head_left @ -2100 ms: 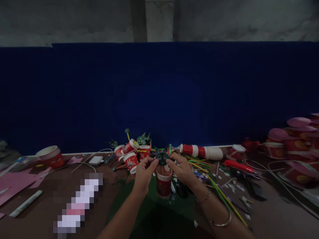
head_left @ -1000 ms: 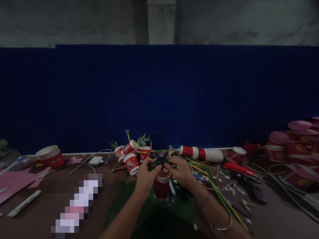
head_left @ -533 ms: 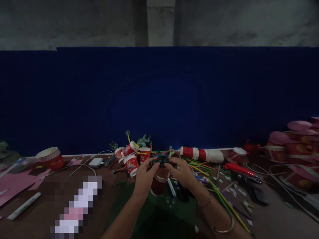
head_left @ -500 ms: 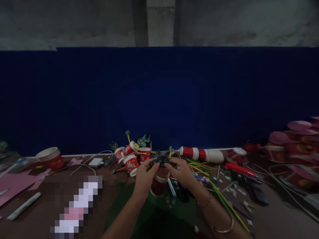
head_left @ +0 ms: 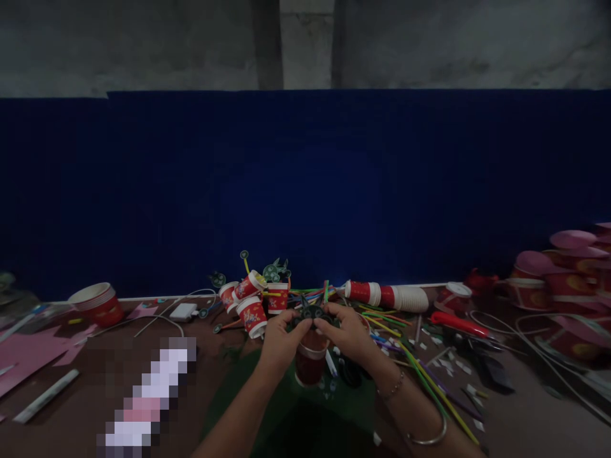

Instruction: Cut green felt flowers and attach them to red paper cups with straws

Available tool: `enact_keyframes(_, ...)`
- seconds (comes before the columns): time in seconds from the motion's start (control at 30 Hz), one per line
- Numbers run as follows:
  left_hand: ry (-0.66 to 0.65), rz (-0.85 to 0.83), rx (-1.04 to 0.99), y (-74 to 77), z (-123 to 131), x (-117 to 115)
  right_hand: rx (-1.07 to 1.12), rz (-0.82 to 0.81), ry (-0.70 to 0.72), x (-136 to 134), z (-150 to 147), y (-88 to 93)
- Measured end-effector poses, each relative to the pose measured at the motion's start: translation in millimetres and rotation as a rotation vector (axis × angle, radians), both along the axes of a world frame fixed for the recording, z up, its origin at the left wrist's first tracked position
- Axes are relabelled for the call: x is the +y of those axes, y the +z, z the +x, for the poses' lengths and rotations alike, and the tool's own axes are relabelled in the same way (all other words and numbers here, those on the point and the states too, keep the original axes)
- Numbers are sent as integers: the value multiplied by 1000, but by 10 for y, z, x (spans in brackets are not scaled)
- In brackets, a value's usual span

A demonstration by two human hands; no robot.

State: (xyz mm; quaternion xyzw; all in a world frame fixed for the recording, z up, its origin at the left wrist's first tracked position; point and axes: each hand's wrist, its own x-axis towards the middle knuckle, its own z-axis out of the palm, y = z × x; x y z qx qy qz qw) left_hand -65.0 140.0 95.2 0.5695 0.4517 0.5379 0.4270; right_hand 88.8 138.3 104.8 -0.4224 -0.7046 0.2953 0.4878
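My left hand (head_left: 280, 340) and my right hand (head_left: 351, 332) meet in front of me, thumbs close together. Both pinch a dark green paper cutout (head_left: 312, 310) with pointed ears. Just below my thumbs is a red paper cup (head_left: 309, 367), its rim partly hidden by them. Whether the cutout is fixed to the cup I cannot tell. Under the cup lies a dark green mat (head_left: 267, 413). A small white stick (head_left: 331, 364) lies beside the cup, close to my right hand.
Decorated red cups (head_left: 251, 316) lie behind my left hand. Stacked paper cups (head_left: 403, 299) and coloured pipe cleaners (head_left: 429, 375) are to the right, with a red-handled tool (head_left: 459, 324). Pink paper (head_left: 28, 350) and a cup stack (head_left: 98, 304) sit on the left.
The red cup has shifted slightly right and down. My thumbs have drawn closer together on the cutout, which sits a little lower and shows less of its face.
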Motion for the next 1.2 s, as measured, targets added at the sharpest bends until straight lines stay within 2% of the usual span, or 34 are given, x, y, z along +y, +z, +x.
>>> enact_keyframes(0.13, 9, -10, 20, -8, 4, 5, -3, 31, -20, 11, -21, -36)
enact_keyframes(0.33, 11, -120, -112, 60, 12, -14, 53, -118, 27, 81, 18, -68)
enact_keyframes(0.47, 2, -139, -118, 101, -5, -21, 103, -173, 9, 110, 45, -52)
enact_keyframes(0.6, 14, -105, -47, 102, -11, -25, 118, -150, -1, 109, 71, -45)
enact_keyframes(0.73, 48, -53, -2, 43, 10, -20, 42, -21, 22, 109, 110, -46)
enact_keyframes(0.8, 51, -37, 4, 22, 20, -14, 6, 20, -10, 122, 108, -55)
enact_keyframes(0.93, 48, -56, -36, 58, 9, -5, 10, -69, -51, 147, 66, -73)
enact_keyframes(1.07, 78, -63, -132, 119, -25, -7, -12, -208, 31, 123, 74, -101)
enact_keyframes(1.2, 153, -35, -151, 92, -45, 8, -86, -349, 229, 77, 72, -200)
